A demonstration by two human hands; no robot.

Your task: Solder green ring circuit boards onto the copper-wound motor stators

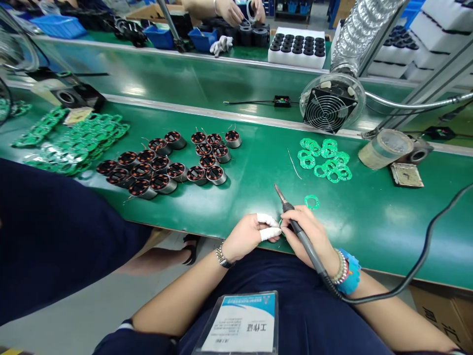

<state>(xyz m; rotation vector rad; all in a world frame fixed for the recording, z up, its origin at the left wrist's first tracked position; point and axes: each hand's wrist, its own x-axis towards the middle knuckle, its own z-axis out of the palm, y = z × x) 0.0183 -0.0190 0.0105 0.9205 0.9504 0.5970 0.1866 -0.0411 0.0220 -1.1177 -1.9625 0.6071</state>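
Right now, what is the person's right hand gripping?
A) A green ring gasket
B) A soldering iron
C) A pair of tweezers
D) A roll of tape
B. The right hand grips the dark handle of a soldering iron, with its metal tip pointing forward and its cable trailing off to the right.

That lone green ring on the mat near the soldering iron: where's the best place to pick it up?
I'd pinch the rim of the green ring from above, coming from the right, away from the tip of the soldering iron. It lies thin and flat on the green mat, so its edge is low, and the centre hole probably lets a fingertip tilt it up.
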